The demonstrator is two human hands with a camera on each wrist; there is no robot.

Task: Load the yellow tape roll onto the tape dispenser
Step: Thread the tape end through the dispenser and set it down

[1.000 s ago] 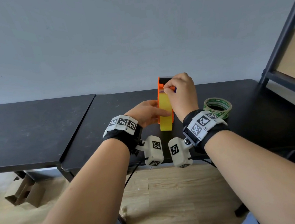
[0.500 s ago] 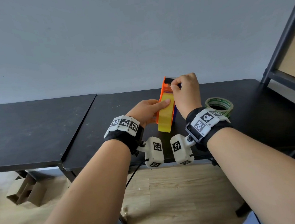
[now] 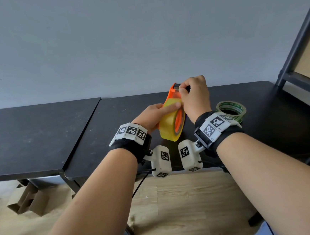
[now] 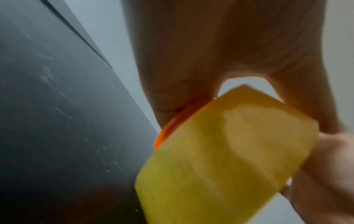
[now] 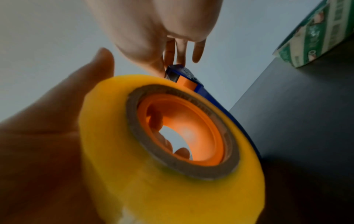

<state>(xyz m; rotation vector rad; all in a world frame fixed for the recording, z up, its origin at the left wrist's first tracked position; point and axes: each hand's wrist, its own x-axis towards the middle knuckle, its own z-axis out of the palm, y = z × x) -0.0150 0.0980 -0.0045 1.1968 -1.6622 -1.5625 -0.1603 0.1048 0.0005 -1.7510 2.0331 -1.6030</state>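
Observation:
The yellow tape roll sits around the orange hub of the tape dispenser, which is tilted over the black table. My left hand holds the roll from the left, thumb across its top and fingers behind. My right hand pinches the dispenser's dark top end. In the right wrist view the yellow tape roll rings the orange hub, and a blue dispenser edge shows behind. The left wrist view shows the yellow tape roll with an orange rim under my palm.
A green-printed tape roll lies flat on the table just right of my right wrist. A second black table adjoins on the left. A dark shelf frame rises at the right. Cardboard lies on the wood floor.
The dispenser with the roll has tipped from upright to leaning, so the roll's open face and orange hub now show toward the right. Both hands kept their hold and shifted slightly right.

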